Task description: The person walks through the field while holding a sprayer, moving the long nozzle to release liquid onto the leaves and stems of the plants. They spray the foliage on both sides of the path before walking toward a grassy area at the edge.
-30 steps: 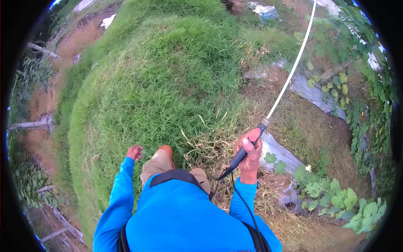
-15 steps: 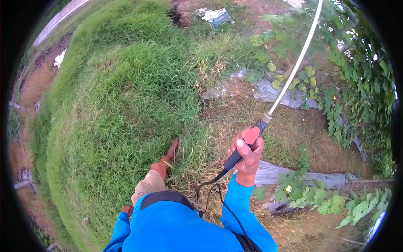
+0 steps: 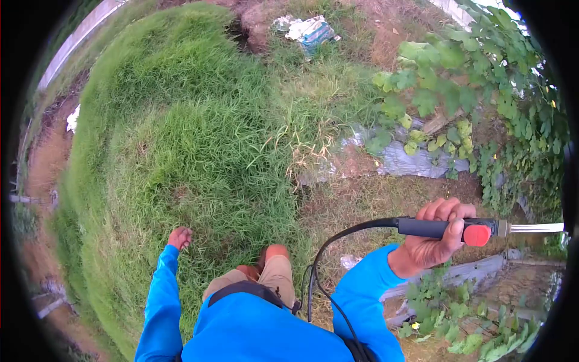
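Note:
My right hand (image 3: 435,238) is wrapped round the dark handle of a spray wand (image 3: 425,227), at the right. The wand has a red trigger piece (image 3: 477,235) and a pale metal tube (image 3: 537,228) pointing right, out to the view's edge. A black hose (image 3: 338,237) curves from the handle down to my waist. My left hand (image 3: 181,238) hangs low over the grass at the left, its fingers curled, with nothing visible in them.
Thick grass (image 3: 199,139) covers the left. Leafy vines (image 3: 512,102) stand at the right, above strips of grey plastic sheeting (image 3: 416,161). A white and blue sack (image 3: 313,31) lies at the top. My trousers (image 3: 276,274) show at the bottom.
The wand has swung from pointing up to pointing right, as my right hand moved right and turned. My left hand has moved up and forward over the grass. My feet have shifted.

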